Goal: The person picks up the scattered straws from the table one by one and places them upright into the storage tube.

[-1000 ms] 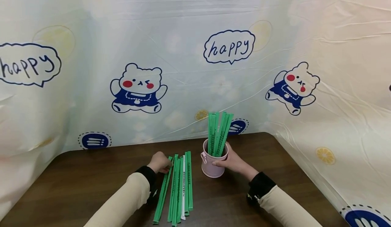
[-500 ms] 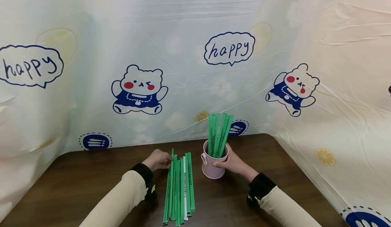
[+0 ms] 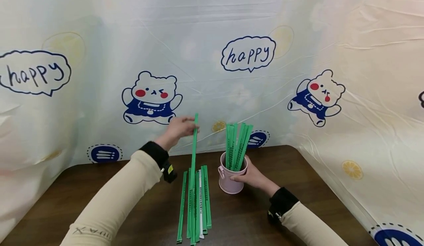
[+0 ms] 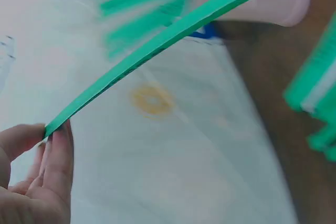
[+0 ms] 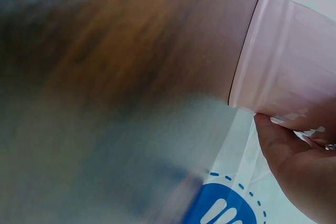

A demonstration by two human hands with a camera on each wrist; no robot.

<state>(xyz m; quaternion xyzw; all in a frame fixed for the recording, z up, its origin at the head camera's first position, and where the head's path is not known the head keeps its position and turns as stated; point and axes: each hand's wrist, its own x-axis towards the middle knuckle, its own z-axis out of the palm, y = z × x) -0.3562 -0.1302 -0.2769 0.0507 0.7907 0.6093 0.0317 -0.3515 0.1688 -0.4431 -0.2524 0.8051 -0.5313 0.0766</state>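
- Our left hand point(image 3: 177, 130) pinches the top end of one long green paper-wrapped stick point(image 3: 193, 146) between thumb and fingers point(image 4: 59, 145), lifted upright above the row of green sticks point(image 3: 196, 205) on the dark wooden tabletop point(image 3: 99, 187).
- Our right hand point(image 3: 253, 176) wraps the pink metal cup point(image 3: 230, 181), steadying it.
- Best we keep the pinch light and lower the tip straight among the sticks in the cup point(image 3: 236, 146).
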